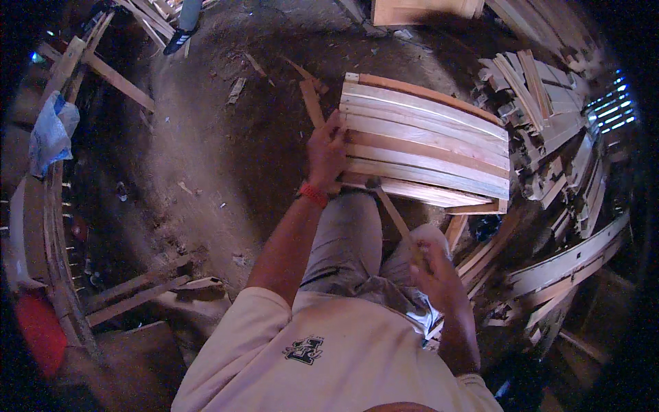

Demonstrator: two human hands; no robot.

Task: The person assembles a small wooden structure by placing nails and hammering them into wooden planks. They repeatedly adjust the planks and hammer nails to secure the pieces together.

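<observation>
In front of my knees stands a slatted wooden crate (pixel 425 137), made of pale and reddish boards, with its slatted side facing up. My left hand (pixel 327 150) rests at the crate's left end, fingers bent against its edge; whether it pinches anything small there cannot be made out. A hammer (pixel 395 218) with a wooden handle and a dark head is in my right hand (pixel 434 264), which is wrapped round the handle's lower part. The hammer's head is near the crate's near left corner, over my thigh.
Stacked and loose boards (pixel 542 103) lie along the right. A loose wood strip (pixel 311 103) sits just past my left hand. At the left are a long beam (pixel 58 226) and a plastic bag (pixel 53 130). Another person's shoe (pixel 180 40) shows at the far left.
</observation>
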